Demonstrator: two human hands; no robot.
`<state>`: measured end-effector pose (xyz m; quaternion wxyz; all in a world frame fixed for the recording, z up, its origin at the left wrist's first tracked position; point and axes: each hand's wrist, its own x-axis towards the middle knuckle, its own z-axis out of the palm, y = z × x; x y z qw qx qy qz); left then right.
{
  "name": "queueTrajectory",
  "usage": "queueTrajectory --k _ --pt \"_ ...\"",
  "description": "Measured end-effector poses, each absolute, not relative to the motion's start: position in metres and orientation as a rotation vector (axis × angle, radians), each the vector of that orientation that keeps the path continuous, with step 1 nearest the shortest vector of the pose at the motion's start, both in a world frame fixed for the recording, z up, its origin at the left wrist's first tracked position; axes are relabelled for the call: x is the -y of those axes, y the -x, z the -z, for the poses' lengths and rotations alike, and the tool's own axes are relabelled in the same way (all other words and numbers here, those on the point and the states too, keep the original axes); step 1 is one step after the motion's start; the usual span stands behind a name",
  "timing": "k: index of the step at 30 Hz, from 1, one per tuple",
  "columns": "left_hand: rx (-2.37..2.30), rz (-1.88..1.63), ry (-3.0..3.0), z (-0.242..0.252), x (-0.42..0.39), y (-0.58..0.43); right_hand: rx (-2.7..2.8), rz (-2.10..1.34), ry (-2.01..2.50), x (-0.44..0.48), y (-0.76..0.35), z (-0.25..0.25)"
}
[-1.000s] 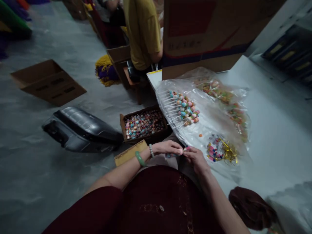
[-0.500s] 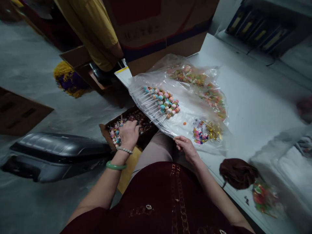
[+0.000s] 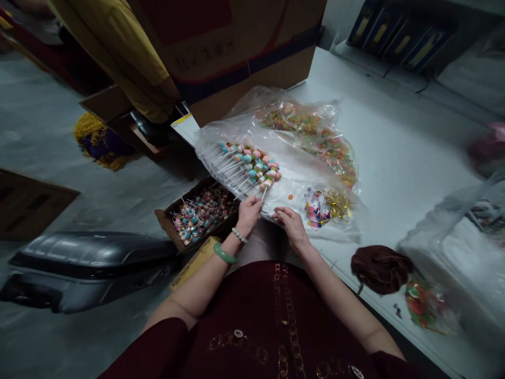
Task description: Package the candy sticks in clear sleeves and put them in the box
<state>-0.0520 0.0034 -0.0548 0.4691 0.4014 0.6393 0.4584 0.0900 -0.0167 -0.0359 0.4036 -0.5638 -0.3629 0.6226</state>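
Observation:
My left hand (image 3: pixel 249 215), wearing a bead bracelet and a green bangle, is at the near edge of a clear plastic bag (image 3: pixel 292 213). Its fingers are closed at the white stick of a candy skewer (image 3: pixel 266 185) with pastel balls. Other candy skewers (image 3: pixel 248 160) lie side by side on the plastic, sticks pointing toward the lower left. Close by on the right is my right hand (image 3: pixel 291 223), thumb and fingers pinched together at the bag's edge; anything between them is too small to make out. Printed cards (image 3: pixel 316 208) and gold twist ties (image 3: pixel 337 205) lie beyond it.
A cardboard box (image 3: pixel 205 213) of small colourful candies on sticks stands below the table's left edge. Bagged gummy candies (image 3: pixel 315 131) lie behind the skewers. A grey suitcase (image 3: pixel 94 258) is at left, a large carton (image 3: pixel 244 52) behind, a brown cloth (image 3: pixel 381 268) at right.
My left hand has come out of the candy box and moved right to the skewers at the bag's edge. My right hand stays at the edge, fingers still pinched.

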Motion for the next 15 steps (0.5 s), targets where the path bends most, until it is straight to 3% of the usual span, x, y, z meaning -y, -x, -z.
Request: queueTrajectory --k 5,9,15 --pt "-1.252 -1.044 -0.823 0.056 0.05 0.012 0.844 -1.563 1.364 0.023 -0.091 0.042" --pt "-1.107 -0.674 -1.048 0.048 0.055 0.002 0.913 -1.431 1.478 0.049 -0.128 0.044" --pt "-1.517 -0.442 -1.766 0.035 0.007 -0.037 0.759 -1.346 1.596 0.094 -0.196 0.039"
